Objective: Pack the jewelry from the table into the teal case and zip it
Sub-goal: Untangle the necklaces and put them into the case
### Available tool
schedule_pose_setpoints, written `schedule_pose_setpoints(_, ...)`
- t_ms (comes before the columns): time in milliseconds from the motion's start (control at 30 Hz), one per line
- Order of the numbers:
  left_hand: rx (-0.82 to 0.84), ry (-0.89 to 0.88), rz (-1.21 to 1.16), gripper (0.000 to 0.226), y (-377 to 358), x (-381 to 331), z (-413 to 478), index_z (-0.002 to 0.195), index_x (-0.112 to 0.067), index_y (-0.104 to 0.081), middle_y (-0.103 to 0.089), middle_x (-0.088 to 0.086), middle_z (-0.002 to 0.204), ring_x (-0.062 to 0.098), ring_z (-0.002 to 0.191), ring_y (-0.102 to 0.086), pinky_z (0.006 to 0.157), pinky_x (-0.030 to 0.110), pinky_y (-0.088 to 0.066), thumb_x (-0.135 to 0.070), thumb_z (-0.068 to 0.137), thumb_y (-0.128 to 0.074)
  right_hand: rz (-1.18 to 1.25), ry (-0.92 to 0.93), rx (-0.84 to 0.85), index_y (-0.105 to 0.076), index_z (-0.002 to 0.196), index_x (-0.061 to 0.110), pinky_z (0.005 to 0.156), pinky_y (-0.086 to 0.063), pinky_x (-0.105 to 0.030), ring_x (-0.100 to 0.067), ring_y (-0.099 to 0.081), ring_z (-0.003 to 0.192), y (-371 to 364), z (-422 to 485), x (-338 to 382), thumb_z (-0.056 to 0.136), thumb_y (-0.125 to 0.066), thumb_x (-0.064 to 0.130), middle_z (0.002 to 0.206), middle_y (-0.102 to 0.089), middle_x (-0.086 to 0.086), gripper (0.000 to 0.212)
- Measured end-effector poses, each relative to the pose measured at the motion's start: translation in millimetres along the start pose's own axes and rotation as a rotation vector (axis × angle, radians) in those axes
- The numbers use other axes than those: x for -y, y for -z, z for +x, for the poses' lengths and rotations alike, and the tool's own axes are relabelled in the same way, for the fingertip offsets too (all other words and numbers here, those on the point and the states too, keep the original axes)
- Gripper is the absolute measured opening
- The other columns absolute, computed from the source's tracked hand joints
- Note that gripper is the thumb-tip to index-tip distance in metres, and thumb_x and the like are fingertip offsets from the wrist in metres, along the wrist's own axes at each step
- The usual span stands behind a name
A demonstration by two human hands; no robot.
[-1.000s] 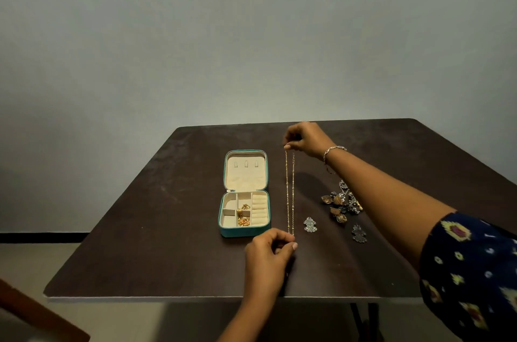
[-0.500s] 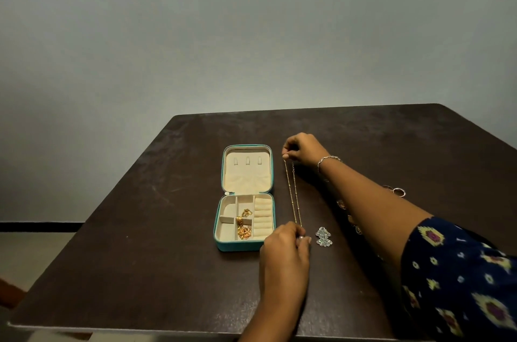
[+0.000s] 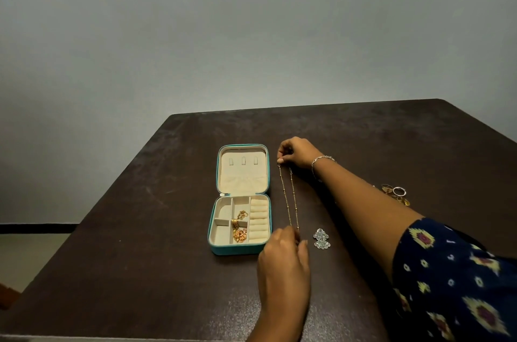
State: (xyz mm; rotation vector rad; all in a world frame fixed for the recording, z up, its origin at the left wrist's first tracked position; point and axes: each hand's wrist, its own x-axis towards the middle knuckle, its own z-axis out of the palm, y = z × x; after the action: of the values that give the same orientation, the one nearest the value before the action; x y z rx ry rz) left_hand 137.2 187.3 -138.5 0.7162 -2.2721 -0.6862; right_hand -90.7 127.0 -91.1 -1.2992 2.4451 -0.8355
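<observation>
While the right hand [image 3: 298,153] pinches the far end of the gold chain [image 3: 285,196], the left hand [image 3: 284,255] pinches the near end. It stretches between them, just right of the open teal case [image 3: 235,250].

Teal case [image 3: 216,174], cream lining; gold chain [image 3: 288,196]; gold pieces [image 3: 239,230] inside; silver filigree pendant [image 3: 321,238]; dark brown worktop [image 3: 140,230]; navy sleeve [image 3: 453,280], yellow-purple floral print; grey wall [image 3: 251,34].

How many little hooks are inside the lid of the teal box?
3, in a row near the top of the open lid: left hook, middle hook, right hook. None seems hidden.
</observation>
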Motion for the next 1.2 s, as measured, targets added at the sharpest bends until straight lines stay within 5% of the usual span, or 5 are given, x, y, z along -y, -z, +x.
schedule_pose_setpoints(167, -0.008, -0.026, -0.113, 0.011, 7.9, -1.2, -6.5, 0.089, -0.013, -0.063, -0.064, -0.001, 0.082, 0.011, 0.073, -0.058, 0.068, 0.019, -0.038, -0.019, 0.082, -0.057, 0.096, 0.028, -0.099, -0.065, 0.094, 0.002, 0.077, -0.041, -0.020, -0.011, -0.056, 0.085, 12.5, -17.2, 8.9, 0.081, -0.065, 0.006, 0.100, -0.068, -0.013, 0.013)
schedule_pose_setpoints(467, -0.051, -0.117, -0.164, 0.003, 30.7, 2.9, -18.5, 0.086, -0.016, -0.062, -0.061, -0.006, 0.081, -0.001, 0.071, -0.051, 0.065, 0.001, -0.036, -0.013, 0.085, -0.061, 0.133, 0.049, -0.215, -0.068, 0.086, 0.005, 0.080, -0.045, -0.022, -0.013, -0.060, 0.086, 22.4, -106.9, 31.5, 0.079, -0.067, 0.005, 0.092, -0.068, -0.008, 0.007)
schedule_pose_setpoints(800, -0.270, -0.263, 0.222, 0.025, 50.1, 26.2, -4.1, 0.080, -0.015, -0.064, -0.063, 0.004, 0.086, 0.021, 0.093, -0.044, 0.067, 0.038, -0.051, -0.030, 0.082, -0.044, -0.717, 0.112, -0.211, -0.073, 0.079, 0.020, 0.080, -0.054, -0.038, -0.022, -0.068, 0.095, -31.9, -184.8, 14.2, 0.072, -0.037, 0.031, 0.100, -0.071, -0.004, 0.038)
schedule_pose_setpoints(1033, -0.192, -0.278, 0.401, 0.049, 43.5, 38.6, 7.2, 0.102, -0.007, -0.066, -0.063, 0.014, 0.113, 0.032, 0.125, -0.033, 0.105, 0.047, -0.025, -0.043, 0.084, -0.038, -0.845, -0.007, -0.125, -0.073, 0.090, 0.018, 0.097, -0.036, -0.043, -0.020, -0.066, 0.101, -18.4, -191.4, -6.4, 0.076, -0.032, 0.033, 0.102, -0.071, -0.002, 0.045)
schedule_pose_setpoints(1200, -0.258, -0.079, 0.229, 0.055, 48.3, 45.8, 10.9, 0.107, -0.005, -0.063, -0.059, 0.017, 0.119, 0.035, 0.127, -0.037, 0.106, 0.056, -0.021, -0.046, 0.085, -0.033, -0.827, -0.082, -0.179, -0.073, 0.085, 0.017, 0.083, -0.052, -0.044, -0.019, -0.067, 0.097, -2.0, -193.3, -24.5, 0.075, -0.034, 0.030, 0.098, -0.072, -0.002, 0.043)
